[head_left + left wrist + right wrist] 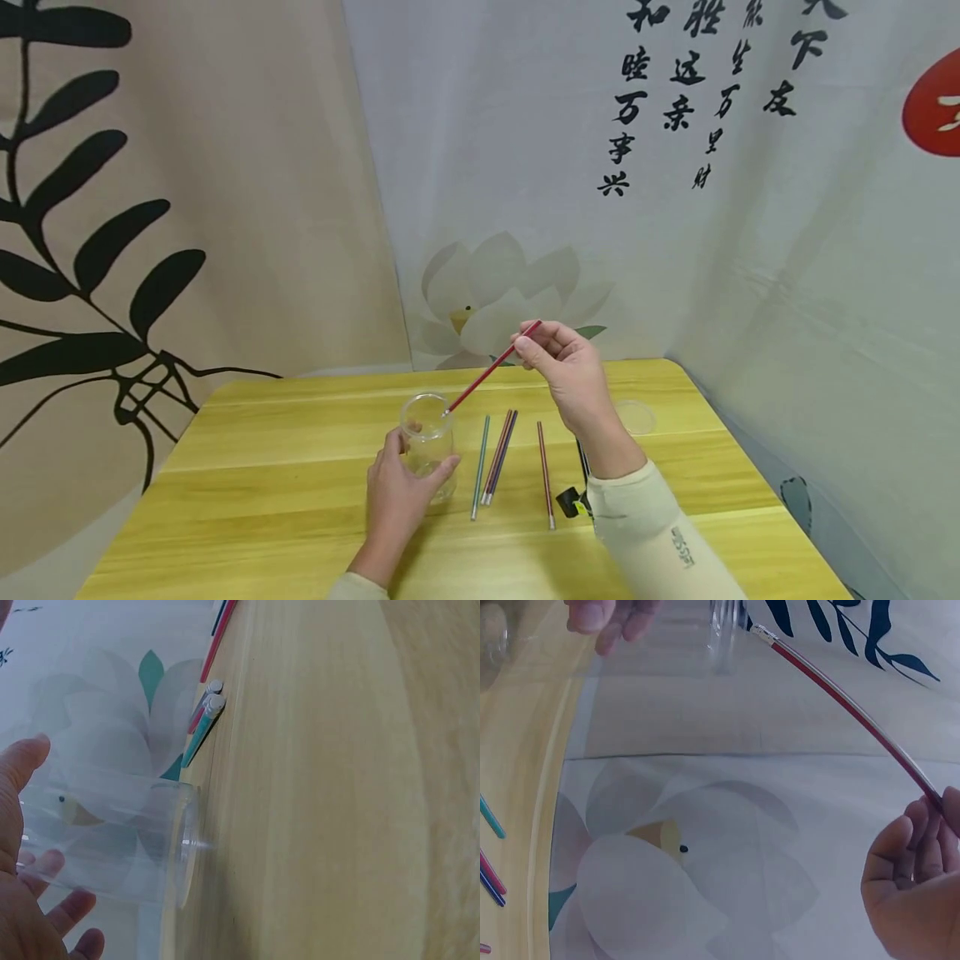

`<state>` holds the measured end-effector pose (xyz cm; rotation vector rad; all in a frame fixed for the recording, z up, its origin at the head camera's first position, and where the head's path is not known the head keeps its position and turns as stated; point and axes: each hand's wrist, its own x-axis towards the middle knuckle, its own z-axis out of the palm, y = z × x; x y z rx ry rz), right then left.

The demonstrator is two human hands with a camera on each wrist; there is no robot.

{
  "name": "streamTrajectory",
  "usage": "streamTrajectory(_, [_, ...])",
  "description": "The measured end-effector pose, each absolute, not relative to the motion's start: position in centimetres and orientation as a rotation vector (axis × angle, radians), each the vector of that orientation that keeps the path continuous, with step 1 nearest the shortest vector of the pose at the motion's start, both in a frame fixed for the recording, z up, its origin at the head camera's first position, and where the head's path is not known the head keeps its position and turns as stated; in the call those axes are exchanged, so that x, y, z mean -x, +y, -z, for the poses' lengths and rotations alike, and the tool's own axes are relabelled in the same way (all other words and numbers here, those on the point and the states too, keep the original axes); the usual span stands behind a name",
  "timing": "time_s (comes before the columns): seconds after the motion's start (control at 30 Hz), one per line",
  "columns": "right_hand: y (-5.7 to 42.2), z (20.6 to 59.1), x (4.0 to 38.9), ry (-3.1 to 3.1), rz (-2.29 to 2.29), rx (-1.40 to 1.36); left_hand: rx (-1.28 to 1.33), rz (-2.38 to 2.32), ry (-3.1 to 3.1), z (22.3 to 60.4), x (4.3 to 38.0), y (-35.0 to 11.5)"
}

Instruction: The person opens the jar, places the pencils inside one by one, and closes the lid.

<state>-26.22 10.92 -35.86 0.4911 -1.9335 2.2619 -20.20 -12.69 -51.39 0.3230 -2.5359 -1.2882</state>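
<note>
A clear, wide-mouthed jar [429, 454] stands upright on the table, and nothing shows inside it. My left hand [397, 492] holds it around the side, thumb on the right and fingers on the left; the left wrist view shows the jar [112, 840] between them. Above and to the right, my right hand [573, 379] pinches a red pencil [491, 367] near its upper end. The pencil slants down to the left, its silvery end by the jar's rim. In the right wrist view that end of the pencil [840, 694] appears beside the jar's mouth.
Right of the jar lie a green pencil [481, 467], a red pencil and a dark blue pencil [501, 458] side by side, and another red pencil [545, 475]. A black item [568, 502] sits partly behind the right sleeve. Farther back lies a clear round lid [637, 417].
</note>
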Motion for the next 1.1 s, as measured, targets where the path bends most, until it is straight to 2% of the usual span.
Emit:
streamTrajectory(0.43, [9.2, 36.4, 25.8, -2.032, -2.222, -0.541, -0.303, 1.274, -2.544, 50.9, 20.2, -12.9])
streamTrajectory(1.1, [9.0, 36.9, 26.0, -2.06, -2.204, -0.558, -0.305, 1.31, -2.52, 51.1, 20.1, -12.7])
